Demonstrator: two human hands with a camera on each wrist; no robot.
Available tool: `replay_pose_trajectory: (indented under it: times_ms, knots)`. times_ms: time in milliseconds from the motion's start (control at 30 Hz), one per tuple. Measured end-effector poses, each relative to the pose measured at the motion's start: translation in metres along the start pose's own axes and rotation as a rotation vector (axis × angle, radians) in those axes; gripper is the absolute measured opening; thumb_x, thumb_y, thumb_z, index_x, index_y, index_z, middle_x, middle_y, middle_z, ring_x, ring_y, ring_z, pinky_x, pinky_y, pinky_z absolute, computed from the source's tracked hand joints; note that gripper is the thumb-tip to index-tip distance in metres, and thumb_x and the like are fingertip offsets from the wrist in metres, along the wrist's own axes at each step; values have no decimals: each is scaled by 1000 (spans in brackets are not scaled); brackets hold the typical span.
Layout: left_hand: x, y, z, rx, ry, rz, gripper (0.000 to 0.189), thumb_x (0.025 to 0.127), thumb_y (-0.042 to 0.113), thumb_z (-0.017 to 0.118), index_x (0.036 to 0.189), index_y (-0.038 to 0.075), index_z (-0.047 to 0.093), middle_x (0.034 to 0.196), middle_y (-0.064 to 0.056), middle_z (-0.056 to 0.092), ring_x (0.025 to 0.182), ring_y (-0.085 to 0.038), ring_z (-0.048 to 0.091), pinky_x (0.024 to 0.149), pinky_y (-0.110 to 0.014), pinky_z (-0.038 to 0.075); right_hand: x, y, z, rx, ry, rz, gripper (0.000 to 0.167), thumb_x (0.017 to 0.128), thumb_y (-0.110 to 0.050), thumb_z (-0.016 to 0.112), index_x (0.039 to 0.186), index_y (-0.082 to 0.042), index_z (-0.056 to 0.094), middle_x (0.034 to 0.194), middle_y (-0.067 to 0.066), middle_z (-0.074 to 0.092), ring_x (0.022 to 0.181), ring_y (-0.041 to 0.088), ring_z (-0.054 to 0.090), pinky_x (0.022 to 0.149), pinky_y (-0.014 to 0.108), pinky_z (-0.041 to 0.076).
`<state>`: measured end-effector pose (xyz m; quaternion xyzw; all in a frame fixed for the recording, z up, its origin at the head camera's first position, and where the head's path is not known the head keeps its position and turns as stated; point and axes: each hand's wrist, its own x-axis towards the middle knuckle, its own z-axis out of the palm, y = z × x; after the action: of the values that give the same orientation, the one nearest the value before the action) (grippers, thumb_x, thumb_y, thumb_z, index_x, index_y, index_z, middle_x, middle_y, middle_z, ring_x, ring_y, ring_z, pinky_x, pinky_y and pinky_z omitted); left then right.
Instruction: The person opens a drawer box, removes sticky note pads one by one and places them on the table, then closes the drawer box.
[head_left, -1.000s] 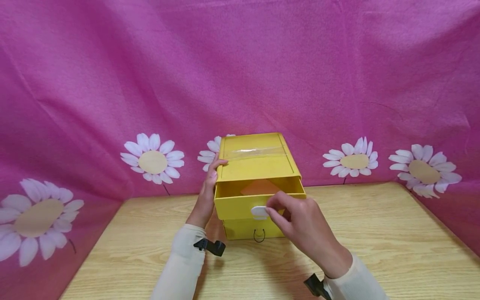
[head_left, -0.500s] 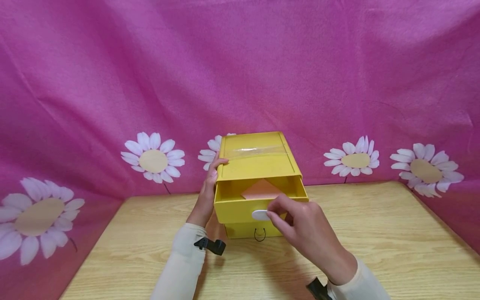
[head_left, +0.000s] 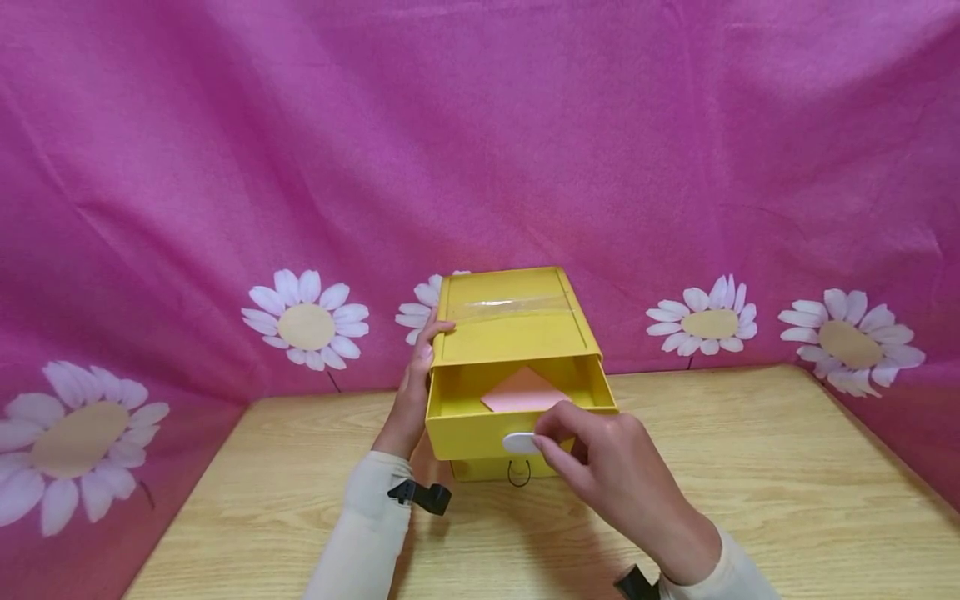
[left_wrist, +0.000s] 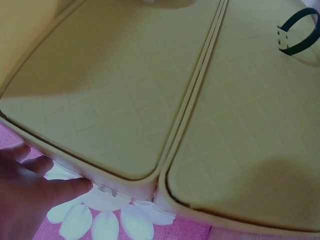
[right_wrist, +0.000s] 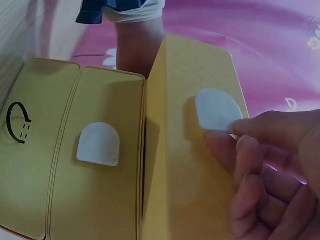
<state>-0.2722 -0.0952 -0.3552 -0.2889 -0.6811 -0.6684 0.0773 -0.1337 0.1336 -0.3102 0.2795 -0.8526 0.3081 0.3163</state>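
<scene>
A yellow drawer box (head_left: 517,337) stands on the table with its top drawer (head_left: 467,438) pulled partway out. Pink folded paper (head_left: 522,390) lies inside that drawer. My right hand (head_left: 626,479) pinches the white tab handle (right_wrist: 216,109) on the drawer's front between thumb and index finger. Against the box's left side rests my left hand (head_left: 411,396), one fingertip over the top edge. In the left wrist view, the left thumb and fingers lie extended along the side. Below, the right wrist view has a second white tab (right_wrist: 99,144) on a closed drawer and a black loop handle (right_wrist: 17,122) on another.
Clear tape (head_left: 510,307) runs across the box's top. The light wooden table (head_left: 757,467) extends on both sides. A pink cloth with white daisies (head_left: 480,125) hangs behind the box.
The top drawer has slid further out toward me, with my right hand moving along on its tab. More of the pink paper shows. My left hand stays on the box's side.
</scene>
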Motion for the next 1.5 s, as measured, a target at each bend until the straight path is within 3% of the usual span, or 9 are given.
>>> replay_pose_trajectory:
  times_ms: [467, 667, 1000, 1333, 1500]
  knots:
    - [-4, -3, -5, 0, 13, 0, 46, 100, 43, 26, 140, 25, 38, 162, 10, 0, 144, -13, 9, 112, -52, 19, -3, -10, -3, -8, -34, 5, 21, 79, -12, 77, 79, -26, 61, 59, -25, 47, 47, -11, 32, 45, 9, 29]
    - [-3, -4, -4, -10, 9, 3, 46, 100, 42, 25, 140, 24, 38, 159, 21, 4, 144, -14, 8, 111, -52, 18, -4, -13, -6, -30, -44, 17, 21, 79, -14, 77, 80, -28, 61, 61, -26, 49, 47, -11, 32, 46, 11, 29]
    - [-1, -2, -2, -23, 6, 33, 46, 102, 38, 24, 140, 18, 38, 160, 16, 4, 145, -14, 7, 112, -51, 15, -7, -18, -14, -18, -69, 21, 22, 78, -15, 79, 81, -29, 62, 63, -28, 52, 47, -10, 32, 47, 12, 30]
    - [0, -1, 3, -37, 6, 20, 46, 101, 41, 24, 141, 21, 36, 158, 21, 5, 144, -15, 12, 109, -50, 23, -7, -18, -21, 27, -89, 22, 22, 79, -15, 78, 83, -30, 63, 63, -27, 53, 47, -7, 35, 46, 10, 29]
    - [0, 0, 4, -24, 20, 5, 46, 101, 43, 24, 140, 24, 38, 158, 23, 5, 144, -13, 11, 110, -50, 21, -9, -18, -20, 29, -91, 3, 22, 80, -15, 78, 83, -30, 62, 64, -27, 54, 47, -10, 33, 46, 9, 29]
